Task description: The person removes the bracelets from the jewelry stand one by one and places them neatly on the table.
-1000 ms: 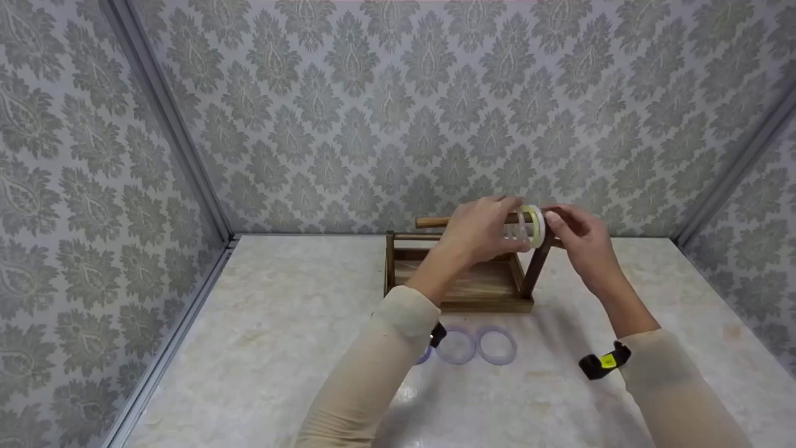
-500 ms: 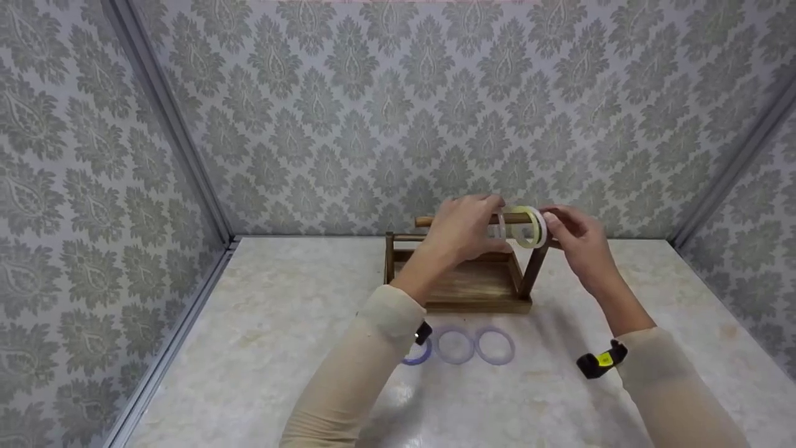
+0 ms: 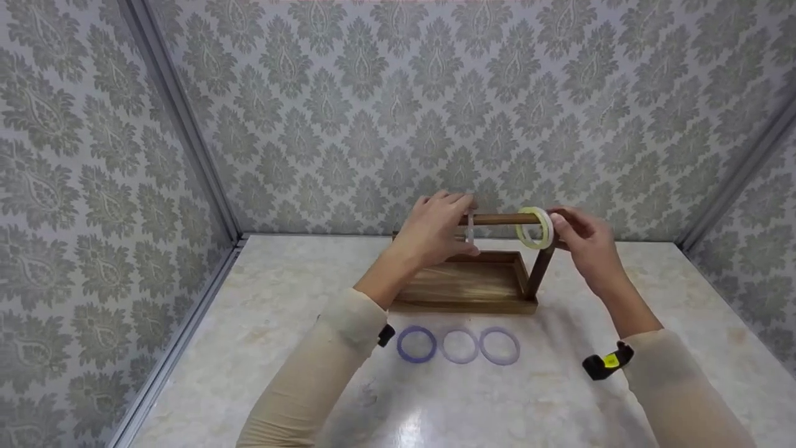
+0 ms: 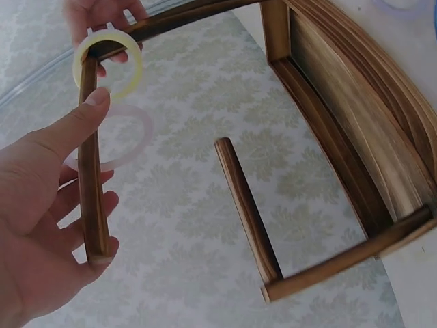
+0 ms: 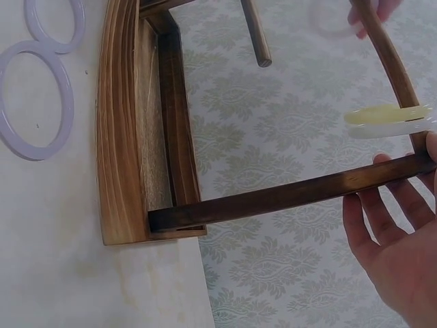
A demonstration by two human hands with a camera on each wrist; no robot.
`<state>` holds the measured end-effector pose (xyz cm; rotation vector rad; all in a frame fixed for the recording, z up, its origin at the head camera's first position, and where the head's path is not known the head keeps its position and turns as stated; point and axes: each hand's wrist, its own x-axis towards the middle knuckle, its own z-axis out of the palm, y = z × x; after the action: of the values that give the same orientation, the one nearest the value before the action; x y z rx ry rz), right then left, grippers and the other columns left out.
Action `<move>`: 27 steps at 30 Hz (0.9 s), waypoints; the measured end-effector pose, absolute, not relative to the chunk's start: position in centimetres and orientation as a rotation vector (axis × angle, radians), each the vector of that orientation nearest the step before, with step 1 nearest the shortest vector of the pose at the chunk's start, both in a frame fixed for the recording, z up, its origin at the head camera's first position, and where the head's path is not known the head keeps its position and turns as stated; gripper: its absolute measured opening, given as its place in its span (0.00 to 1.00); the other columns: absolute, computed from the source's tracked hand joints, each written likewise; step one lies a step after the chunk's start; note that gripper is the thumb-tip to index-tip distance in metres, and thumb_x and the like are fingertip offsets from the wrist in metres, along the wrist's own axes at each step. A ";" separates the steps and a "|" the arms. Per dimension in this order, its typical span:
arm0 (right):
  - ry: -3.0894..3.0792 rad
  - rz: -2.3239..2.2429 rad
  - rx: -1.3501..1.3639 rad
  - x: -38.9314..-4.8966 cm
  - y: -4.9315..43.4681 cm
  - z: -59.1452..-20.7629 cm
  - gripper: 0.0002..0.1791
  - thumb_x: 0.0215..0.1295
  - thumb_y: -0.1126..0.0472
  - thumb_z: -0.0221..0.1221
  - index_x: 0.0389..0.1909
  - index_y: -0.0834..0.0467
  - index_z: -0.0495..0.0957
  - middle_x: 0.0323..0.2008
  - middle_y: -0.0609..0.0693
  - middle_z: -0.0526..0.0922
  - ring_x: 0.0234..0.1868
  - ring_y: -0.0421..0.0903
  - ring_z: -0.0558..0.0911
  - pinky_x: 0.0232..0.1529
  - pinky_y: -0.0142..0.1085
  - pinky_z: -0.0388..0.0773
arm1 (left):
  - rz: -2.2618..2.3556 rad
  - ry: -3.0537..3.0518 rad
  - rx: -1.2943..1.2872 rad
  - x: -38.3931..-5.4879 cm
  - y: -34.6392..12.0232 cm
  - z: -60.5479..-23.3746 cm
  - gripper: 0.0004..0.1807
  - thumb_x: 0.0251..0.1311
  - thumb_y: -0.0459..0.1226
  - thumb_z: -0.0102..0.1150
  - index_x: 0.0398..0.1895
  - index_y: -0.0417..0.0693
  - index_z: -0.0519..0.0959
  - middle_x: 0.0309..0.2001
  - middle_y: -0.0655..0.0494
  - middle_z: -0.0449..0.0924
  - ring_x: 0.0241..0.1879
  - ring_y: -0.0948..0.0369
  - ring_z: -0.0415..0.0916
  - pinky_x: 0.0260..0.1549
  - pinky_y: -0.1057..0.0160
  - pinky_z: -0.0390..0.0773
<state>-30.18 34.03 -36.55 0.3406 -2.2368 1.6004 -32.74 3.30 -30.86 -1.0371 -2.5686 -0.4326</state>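
Observation:
A wooden stand (image 3: 469, 307) with a tray base carries a raised rod (image 3: 500, 219) on an upright at its right end. My left hand (image 3: 429, 233) pinches a clear, pale bangle (image 4: 147, 133) that encircles the rod toward its free left end. In the left wrist view the thumb lies along the rod, fingers behind. At the rod's right end hang a yellow bangle (image 5: 375, 115) and a white bangle (image 5: 382, 130), side by side. Next to them my right hand (image 3: 587, 239) grips the top corner of the upright (image 5: 293, 198).
On the table in front of the stand lie a blue-violet bangle (image 3: 400, 345) and two lavender bangles, the middle one (image 3: 459, 362) and the right one (image 3: 500, 363), in a row. A second, shorter peg (image 4: 246, 205) projects from the stand. Patterned wall panels (image 3: 373, 124) rise behind.
My left hand has slid left along the rod with the clear bangle, away from the yellow and white ones. My right hand stays at the upright's top. The blue-violet bangle has come into full view.

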 end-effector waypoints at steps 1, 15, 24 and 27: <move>-2.235 1.597 0.341 -30.2 34.0 -36.5 0.27 0.80 0.44 0.58 0.66 0.60 0.80 0.54 0.53 0.86 0.53 0.50 0.86 0.48 0.32 0.85 | -0.454 -2.562 -1.032 -32.8 2.9 -30.8 0.38 0.55 0.58 0.79 0.65 0.55 0.77 0.62 0.61 0.81 0.67 0.55 0.72 0.65 0.45 0.70; -2.242 1.599 0.310 -30.1 34.2 -36.6 0.27 0.79 0.43 0.58 0.66 0.57 0.80 0.55 0.53 0.85 0.52 0.46 0.87 0.49 0.32 0.85 | -0.823 -2.438 -1.104 -34.0 -1.7 -32.0 0.38 0.55 0.54 0.81 0.66 0.51 0.79 0.63 0.57 0.82 0.65 0.55 0.77 0.71 0.48 0.67; -2.261 1.620 0.346 -30.1 34.3 -36.5 0.26 0.80 0.44 0.57 0.67 0.58 0.79 0.56 0.53 0.84 0.54 0.48 0.86 0.50 0.32 0.85 | -1.112 -2.416 -1.026 -34.0 -3.3 -33.3 0.37 0.55 0.49 0.82 0.66 0.46 0.79 0.62 0.54 0.83 0.64 0.56 0.77 0.66 0.53 0.74; -2.281 1.600 0.353 -30.0 34.4 -36.4 0.27 0.81 0.44 0.56 0.67 0.58 0.78 0.57 0.53 0.83 0.54 0.47 0.85 0.50 0.31 0.84 | -1.198 -2.418 -0.984 -33.8 -3.6 -33.4 0.38 0.55 0.49 0.82 0.66 0.46 0.79 0.61 0.54 0.83 0.63 0.58 0.77 0.68 0.51 0.72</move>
<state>-29.99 34.42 -36.42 0.3534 -2.2808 1.6003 -33.83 -3.63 -33.38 -0.9837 -2.4181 -1.1980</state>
